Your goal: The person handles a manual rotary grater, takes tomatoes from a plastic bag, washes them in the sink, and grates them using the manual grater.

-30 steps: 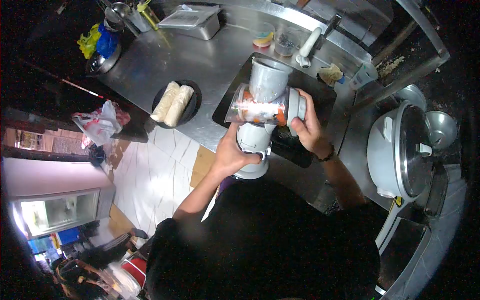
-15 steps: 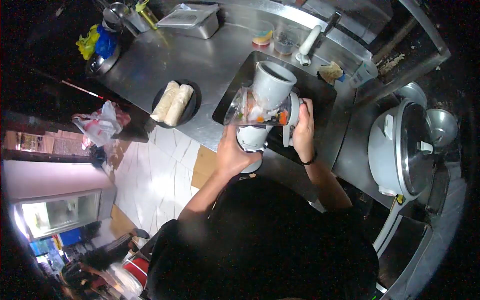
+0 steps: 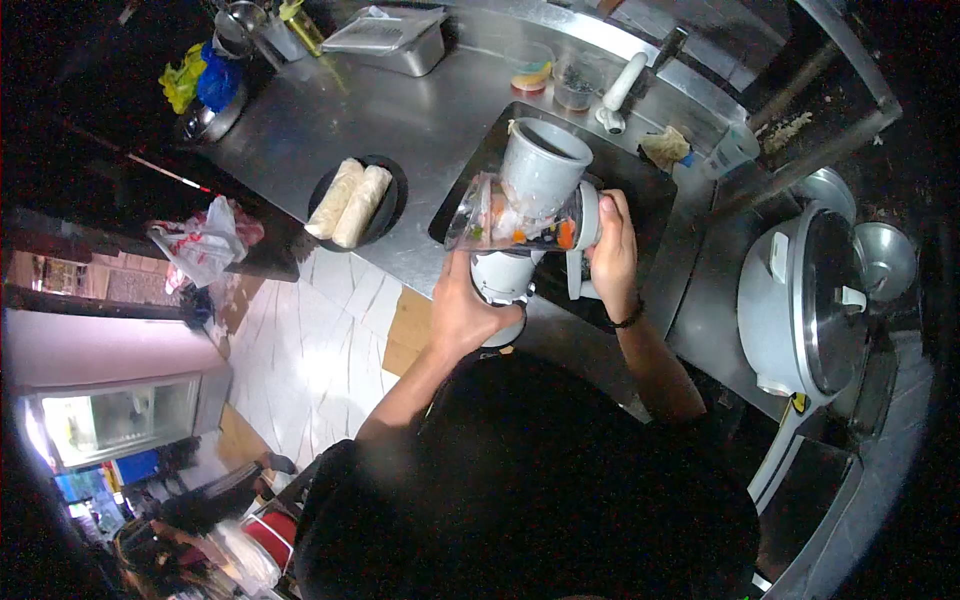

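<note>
My left hand [image 3: 468,310] is closed round the white lower body [image 3: 500,277] of a kitchen appliance. My right hand [image 3: 614,248] grips the white right end of its clear container [image 3: 484,216], beside a handle-like part. Orange, white and green pieces show through the clear wall. A grey-white cylinder [image 3: 548,170] with an open top rises from the container, tilted a little to the right. The appliance is held over a dark sunken area [image 3: 650,205] in the steel counter. Fingers behind the appliance are partly hidden.
Two pale rolls [image 3: 361,207] lie on a black plate [image 3: 395,200] at the left. Behind stand a lidded steel tray [image 3: 425,52], small clear cups [image 3: 574,84] and a white tap [image 3: 625,88]. A large white lidded cooker [image 3: 770,300] is at the right.
Over the last second the cylinder's top has tilted right and toward me, and my right hand has turned more upright on the container's end. My left hand keeps its hold.
</note>
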